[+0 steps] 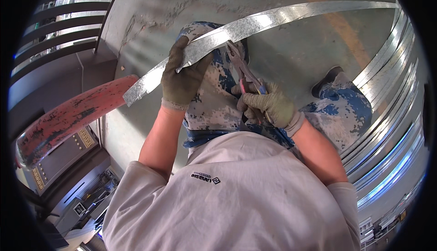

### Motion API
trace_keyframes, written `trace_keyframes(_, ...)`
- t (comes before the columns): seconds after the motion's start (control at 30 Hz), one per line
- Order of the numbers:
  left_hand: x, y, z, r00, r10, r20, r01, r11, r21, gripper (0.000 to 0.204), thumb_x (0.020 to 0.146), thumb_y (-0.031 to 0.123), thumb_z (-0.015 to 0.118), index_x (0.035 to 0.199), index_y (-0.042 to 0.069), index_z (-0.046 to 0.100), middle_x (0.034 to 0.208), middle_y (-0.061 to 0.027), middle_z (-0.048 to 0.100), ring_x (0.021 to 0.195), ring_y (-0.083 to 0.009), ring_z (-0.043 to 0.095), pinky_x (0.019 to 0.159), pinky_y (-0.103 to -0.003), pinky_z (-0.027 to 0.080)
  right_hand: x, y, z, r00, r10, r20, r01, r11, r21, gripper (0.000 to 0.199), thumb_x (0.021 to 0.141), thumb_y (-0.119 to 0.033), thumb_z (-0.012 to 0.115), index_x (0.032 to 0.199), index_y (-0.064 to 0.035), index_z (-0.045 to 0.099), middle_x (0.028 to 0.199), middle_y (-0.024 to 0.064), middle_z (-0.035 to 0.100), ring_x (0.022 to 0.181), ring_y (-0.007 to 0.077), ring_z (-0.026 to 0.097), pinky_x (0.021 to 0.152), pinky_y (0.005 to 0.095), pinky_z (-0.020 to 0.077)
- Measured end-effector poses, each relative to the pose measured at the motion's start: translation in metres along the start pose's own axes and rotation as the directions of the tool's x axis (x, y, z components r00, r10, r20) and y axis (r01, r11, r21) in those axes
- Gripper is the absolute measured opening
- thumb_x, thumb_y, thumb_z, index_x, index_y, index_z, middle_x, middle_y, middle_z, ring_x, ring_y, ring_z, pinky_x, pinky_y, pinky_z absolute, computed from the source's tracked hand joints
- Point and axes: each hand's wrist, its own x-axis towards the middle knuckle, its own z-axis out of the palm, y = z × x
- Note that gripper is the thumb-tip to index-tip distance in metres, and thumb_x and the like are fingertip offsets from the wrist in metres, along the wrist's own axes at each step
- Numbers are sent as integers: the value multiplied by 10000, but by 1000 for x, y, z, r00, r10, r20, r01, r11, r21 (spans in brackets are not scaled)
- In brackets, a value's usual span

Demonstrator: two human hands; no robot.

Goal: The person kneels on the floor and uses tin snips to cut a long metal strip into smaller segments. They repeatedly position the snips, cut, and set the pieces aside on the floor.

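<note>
A shiny, mottled metal strip point(259, 22) arcs lower left to upper right, clasped by a gloved left hand point(184, 80); the right hand point(273, 103) grips pliers point(238, 60).

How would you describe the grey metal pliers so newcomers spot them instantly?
Find the long, shiny metal strip arching across the upper view. Below it, the right hand, gloved in olive fabric, grips the grey metal pliers. Red and blue handles set them apart from the strip.

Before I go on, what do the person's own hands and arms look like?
The left hand and right hand wear matching olive fabric gloves with paler cuffs. The forearms are bare below loose, light grey short sleeves.
</note>
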Motion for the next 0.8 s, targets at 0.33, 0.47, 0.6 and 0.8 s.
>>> trace_keyframes(0.33, 1, 2, -9, 998, -34, 44, 37, 997, -72, 449, 1130, 349, 617, 1528, 142, 632, 1622, -177, 606, 1538, -368, 554, 1286, -569, 467, -1, 1, -7, 950, 46, 310, -176, 896, 407, 499, 1061, -241, 754, 1446, 62, 661, 949, 148, 791, 665, 240, 709, 577, 374, 547)
trace_keyframes(0.47, -1, 4, -6, 1000, -10, -24, 7, 996, -92, 437, 1146, 330, 608, 1540, 142, 627, 1600, -152, 630, 1525, -361, 566, 1275, -557, 480, -2, 13, 8, 916, -18, 402, -224, 807, 547, 554, 1046, -279, 769, 1476, 45, 640, 966, 163, 767, 657, 255, 682, 564, 399, 542)
trace_keyframes(0.6, -2, 6, -16, 999, -34, -16, 32, 990, -136, 448, 1150, 336, 612, 1553, 141, 621, 1604, -123, 631, 1521, -344, 569, 1272, -546, 476, 6, 25, 12, 848, -92, 523, -287, 749, 597, 608, 1033, -320, 778, 1511, 17, 610, 986, 159, 734, 669, 266, 677, 550, 421, 534)
trace_keyframes(0.8, -2, 7, -23, 1000, 7, 8, -7, 1000, -16, 417, 1169, 317, 572, 1538, 137, 643, 1645, -147, 600, 1543, -364, 553, 1273, -568, 480, 9, 32, 7, 878, -70, 473, -259, 762, 594, 611, 1031, -365, 773, 1497, -4, 613, 994, 141, 729, 639, 241, 669, 546, 391, 534)
